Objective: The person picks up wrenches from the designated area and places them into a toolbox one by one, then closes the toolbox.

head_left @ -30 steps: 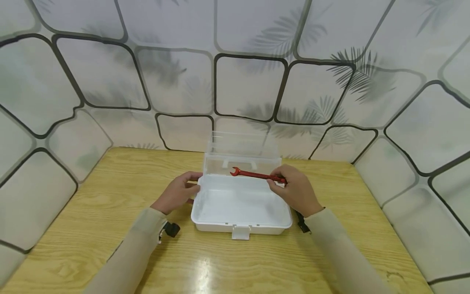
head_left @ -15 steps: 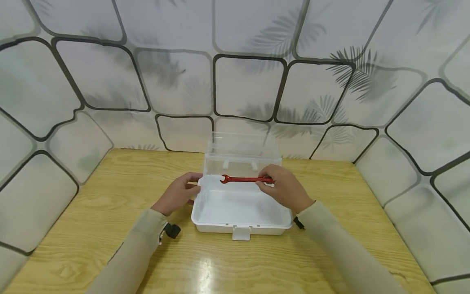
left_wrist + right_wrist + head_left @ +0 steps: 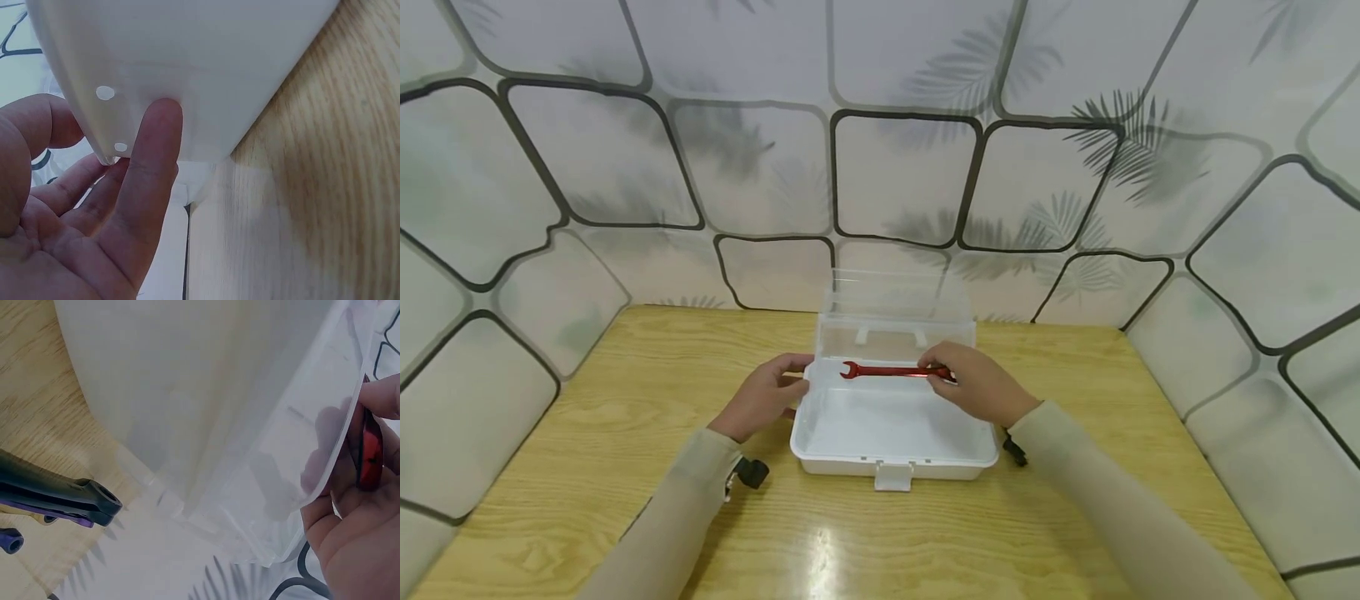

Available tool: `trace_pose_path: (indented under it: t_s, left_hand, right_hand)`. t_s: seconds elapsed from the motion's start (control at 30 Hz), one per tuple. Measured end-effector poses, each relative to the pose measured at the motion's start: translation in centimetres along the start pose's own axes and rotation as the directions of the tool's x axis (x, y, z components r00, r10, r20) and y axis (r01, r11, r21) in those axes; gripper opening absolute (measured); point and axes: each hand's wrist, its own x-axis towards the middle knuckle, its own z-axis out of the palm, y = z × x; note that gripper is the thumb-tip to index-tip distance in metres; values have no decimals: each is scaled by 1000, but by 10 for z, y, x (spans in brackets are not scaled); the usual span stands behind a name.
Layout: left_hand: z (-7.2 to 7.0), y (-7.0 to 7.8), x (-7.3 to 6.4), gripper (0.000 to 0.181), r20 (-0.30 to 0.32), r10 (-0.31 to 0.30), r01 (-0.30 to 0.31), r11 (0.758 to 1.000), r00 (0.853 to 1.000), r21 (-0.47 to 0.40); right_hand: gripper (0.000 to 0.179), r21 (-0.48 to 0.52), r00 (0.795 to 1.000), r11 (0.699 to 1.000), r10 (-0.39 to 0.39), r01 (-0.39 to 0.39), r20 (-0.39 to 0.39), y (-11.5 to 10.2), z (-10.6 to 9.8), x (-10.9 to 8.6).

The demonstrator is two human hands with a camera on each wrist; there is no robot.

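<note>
An open white toolbox [image 3: 880, 425] stands at the middle of the table, its clear lid [image 3: 895, 300] raised at the back. My left hand [image 3: 763, 396] holds its rear left side, thumb at the rim. In the left wrist view one finger [image 3: 156, 137] presses the outer wall while others reach around the corner. My right hand [image 3: 973, 379] pinches a red open-end wrench [image 3: 883, 371] near its right end, level above the rear of the box. Fingers hide that end. In the right wrist view the wrench [image 3: 370, 453] lies between thumb and fingers, just beyond the clear plastic.
In the right wrist view a dark hollow-ended tool [image 3: 59, 494] and a purple piece [image 3: 11, 540] show beside the box; their kind is unclear. The wooden table [image 3: 625, 400] meets patterned walls [image 3: 767, 167] at the back and sides. The front latch [image 3: 892, 477] hangs down.
My right hand has moved left with the wrench, then slightly lower. The wrench has turned from slanting to nearly level. My left hand and the box have stayed put.
</note>
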Motion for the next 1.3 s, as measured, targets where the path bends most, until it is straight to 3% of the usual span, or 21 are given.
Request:
trace_pose_path:
  t_s: [0.17, 0.33, 0.77, 1.1, 1.3]
  left_hand:
    - [0, 1, 0, 49, 3, -1, 1, 1000, 1000, 5]
    - [0, 1, -1, 50, 4, 11, -11, 1000, 1000, 13]
    - [-1, 2, -2, 51, 6, 9, -9, 1000, 1000, 21]
    - [-1, -1, 0, 51, 4, 15, -15, 999, 1000, 36]
    - [0, 0, -1, 51, 1, 0, 0, 999, 1000, 44]
  right_hand:
    - [23, 77, 997, 996, 47, -51, 59, 3, -4, 1]
    - [22, 117, 993, 992, 39, -52, 110, 7, -7, 2]
    - [22, 82, 989, 993, 72, -83, 127, 11, -7, 2]
    - [27, 61, 986, 998, -28, 19, 166, 17, -9, 1]
    - [29, 129, 984, 992, -31, 8, 175, 22, -15, -6]
